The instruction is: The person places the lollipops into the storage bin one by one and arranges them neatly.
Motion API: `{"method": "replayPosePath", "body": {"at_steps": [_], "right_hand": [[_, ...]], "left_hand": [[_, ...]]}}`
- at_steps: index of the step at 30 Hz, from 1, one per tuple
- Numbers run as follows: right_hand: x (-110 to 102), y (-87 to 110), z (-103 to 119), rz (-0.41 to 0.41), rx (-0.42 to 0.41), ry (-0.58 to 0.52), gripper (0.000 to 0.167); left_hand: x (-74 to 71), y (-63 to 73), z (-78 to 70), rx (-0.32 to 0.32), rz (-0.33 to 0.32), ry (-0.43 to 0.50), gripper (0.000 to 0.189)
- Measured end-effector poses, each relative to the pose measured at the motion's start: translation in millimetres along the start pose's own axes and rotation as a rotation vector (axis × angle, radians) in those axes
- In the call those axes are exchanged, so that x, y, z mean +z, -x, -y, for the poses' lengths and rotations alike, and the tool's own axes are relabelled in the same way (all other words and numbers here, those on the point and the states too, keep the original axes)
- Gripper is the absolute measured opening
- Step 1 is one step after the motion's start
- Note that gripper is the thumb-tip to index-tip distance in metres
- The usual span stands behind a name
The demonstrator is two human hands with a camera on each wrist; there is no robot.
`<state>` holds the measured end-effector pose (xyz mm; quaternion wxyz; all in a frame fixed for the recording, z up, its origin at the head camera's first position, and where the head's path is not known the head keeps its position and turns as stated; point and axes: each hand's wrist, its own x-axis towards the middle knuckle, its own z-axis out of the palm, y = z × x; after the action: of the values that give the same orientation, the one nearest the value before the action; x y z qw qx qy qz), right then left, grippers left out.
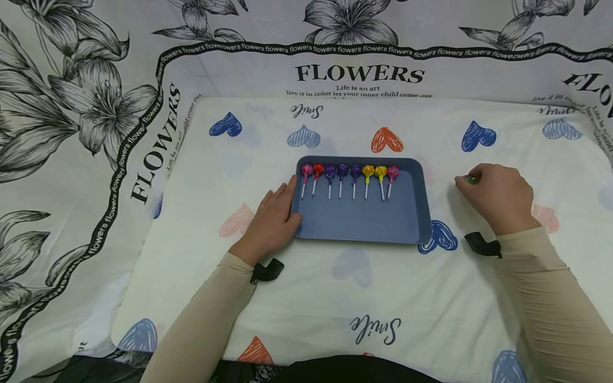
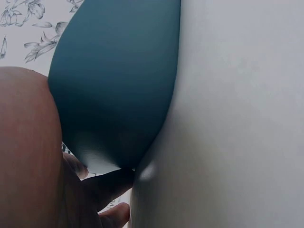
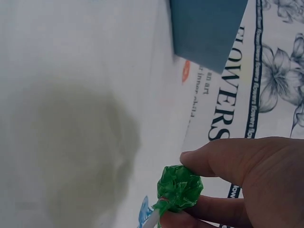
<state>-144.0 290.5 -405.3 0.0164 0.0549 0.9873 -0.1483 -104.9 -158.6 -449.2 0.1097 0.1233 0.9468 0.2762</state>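
Note:
My right hand point(image 1: 500, 197) pinches a lollipop in a green wrapper point(image 3: 179, 188) between thumb and fingers, to the right of the tray. Only a bit of green shows past the fingers in the head view; the right wrist view also shows part of its white stick point(image 3: 151, 219). A blue-grey rectangular tray point(image 1: 359, 226) lies at the middle. My left hand point(image 1: 270, 221) rests against its left edge, fingers straight and thumb at the rim. Along the tray's far side several lollipops lie in a row: pink point(image 1: 307, 170), red point(image 1: 318, 170), purple point(image 1: 342, 170), yellow point(image 1: 380, 171) and pink again.
Beneath the tray is a pale cloth point(image 1: 306, 298) printed with hearts. A larger flower-printed cloth point(image 1: 239, 74) with a black border line of words surrounds it at the back and left. The wearer's dark clothing shows at the near edge.

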Motion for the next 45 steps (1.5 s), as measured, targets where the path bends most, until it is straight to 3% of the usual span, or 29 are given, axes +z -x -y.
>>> {"method": "replayPosePath", "body": {"at_steps": [7,21,45], "right_hand": [[-2,0.9,8,-0.034,-0.005,-0.018,0.054],[-9,-3.5,34,-0.013,0.038,-0.085,0.068],[-3,-9.3,67,-0.044,-0.025,-0.139,0.06]], "left_hand": [[0.5,-0.5,0.4,-0.002,0.0,0.003,0.081],[1.6,-0.5,1.3,-0.004,0.001,0.003,0.081],[2.6,-2.3,4.6,0.019,-0.013,0.01,0.081]]}}
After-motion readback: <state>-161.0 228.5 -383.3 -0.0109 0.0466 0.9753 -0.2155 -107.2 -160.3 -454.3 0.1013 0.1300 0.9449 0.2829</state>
